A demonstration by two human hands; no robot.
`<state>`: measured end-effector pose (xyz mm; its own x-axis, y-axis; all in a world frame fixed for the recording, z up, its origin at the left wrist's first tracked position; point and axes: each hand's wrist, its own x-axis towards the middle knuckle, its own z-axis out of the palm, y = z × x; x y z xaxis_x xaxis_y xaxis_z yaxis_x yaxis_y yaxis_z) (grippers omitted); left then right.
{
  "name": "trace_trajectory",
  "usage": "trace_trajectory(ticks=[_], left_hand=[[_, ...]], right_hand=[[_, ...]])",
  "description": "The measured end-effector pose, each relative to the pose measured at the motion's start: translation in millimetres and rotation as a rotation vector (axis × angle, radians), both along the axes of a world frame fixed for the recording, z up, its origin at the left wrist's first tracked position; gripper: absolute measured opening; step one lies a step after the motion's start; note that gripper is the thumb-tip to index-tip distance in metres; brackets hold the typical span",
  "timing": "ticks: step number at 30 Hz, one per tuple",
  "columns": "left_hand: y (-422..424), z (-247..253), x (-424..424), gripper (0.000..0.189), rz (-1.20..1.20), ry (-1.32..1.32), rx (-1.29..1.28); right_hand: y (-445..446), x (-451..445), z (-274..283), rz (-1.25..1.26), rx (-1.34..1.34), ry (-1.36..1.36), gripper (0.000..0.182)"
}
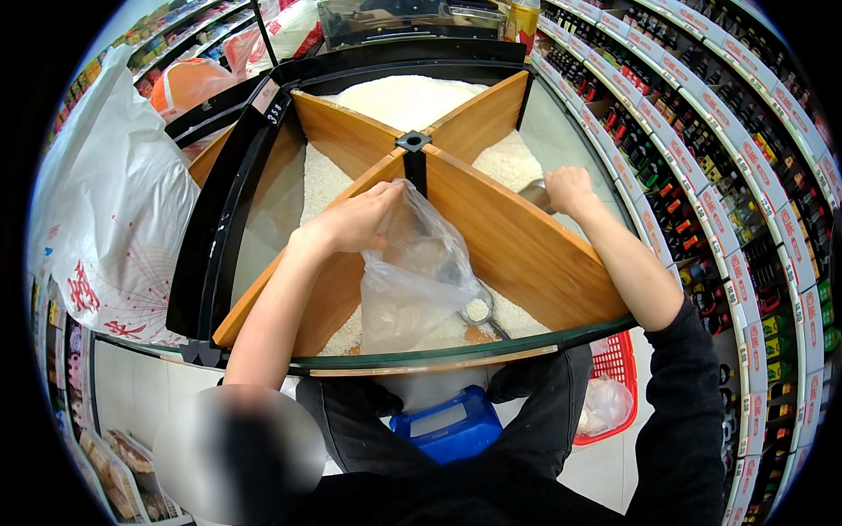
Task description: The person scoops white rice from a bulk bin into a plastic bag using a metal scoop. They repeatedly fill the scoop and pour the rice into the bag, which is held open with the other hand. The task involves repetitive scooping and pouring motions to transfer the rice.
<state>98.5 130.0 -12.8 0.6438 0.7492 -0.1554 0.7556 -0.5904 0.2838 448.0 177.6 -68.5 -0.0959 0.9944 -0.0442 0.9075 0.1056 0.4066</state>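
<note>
My left hand point(352, 220) pinches the upper edge of a clear plastic bag point(421, 283), which hangs over the front compartment of a divided bin. Some pale contents seem to show through the film, but I cannot tell whether they lie inside or behind it. Across the wooden divider point(513, 230), my right hand point(571, 189) is closed around the handle of a metal scoop point(538, 195). That scoop is beside pale grain, probably rice point(506, 161), in the right compartment. Partly behind the bag, a second scoop point(490, 314) rests on the front compartment's grain.
A black post point(414, 141) joins the crossed dividers. Large white sacks point(125, 230) stand left of the bin. Bottle shelves point(697, 171) curve along the right. A blue plastic stool point(447, 424) stands between my legs, and a red basket point(631, 394) sits on the floor at right.
</note>
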Motion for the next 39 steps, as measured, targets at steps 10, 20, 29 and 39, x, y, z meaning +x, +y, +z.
trace_trajectory(ticks=[10,20,29,39], left_hand=[[-1,0,5,0.082,0.023,0.018,-0.017],[-1,-1,3,0.083,0.012,0.015,-0.034],[1,-3,-1,0.083,-0.001,-0.007,-0.016],[0,-2,0,0.083,0.015,0.008,0.0]], right_hand=[[12,5,-31,-0.046,-0.343,0.4,0.029],[12,1,-13,-0.44,-0.531,1.019,0.019],[11,14,-2,-0.484,-0.398,1.259,0.023],[12,9,4,-0.411,-0.194,1.493,0.02]])
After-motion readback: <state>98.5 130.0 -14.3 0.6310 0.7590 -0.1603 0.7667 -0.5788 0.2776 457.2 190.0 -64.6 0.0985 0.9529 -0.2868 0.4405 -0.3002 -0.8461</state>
